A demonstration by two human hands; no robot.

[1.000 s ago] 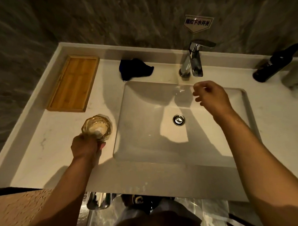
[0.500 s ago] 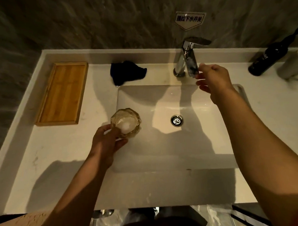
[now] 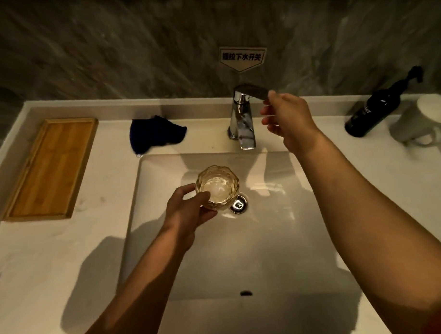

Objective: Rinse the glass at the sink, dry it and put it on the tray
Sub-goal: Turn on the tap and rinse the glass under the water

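Observation:
My left hand (image 3: 188, 213) grips a faceted amber glass (image 3: 219, 185) upright over the middle of the white sink basin (image 3: 279, 239), just left of the drain (image 3: 238, 204). My right hand (image 3: 286, 118) is at the right end of the chrome faucet's lever (image 3: 251, 90), thumb touching it, fingers loosely spread. No water runs from the faucet spout (image 3: 246, 136). A dark blue cloth (image 3: 153, 134) lies bunched on the counter behind the basin's left corner. The wooden tray (image 3: 52, 167) sits bare at the far left of the counter.
A dark pump bottle (image 3: 377, 106) and a grey mug (image 3: 417, 120) stand at the back right of the counter. A sign (image 3: 242, 57) hangs on the stone wall above the faucet. The counter has a raised back ledge (image 3: 112, 105).
My left hand has carried the glass from the counter's left side rightward over the basin's middle. My right hand rose from beside the spout to the faucet lever.

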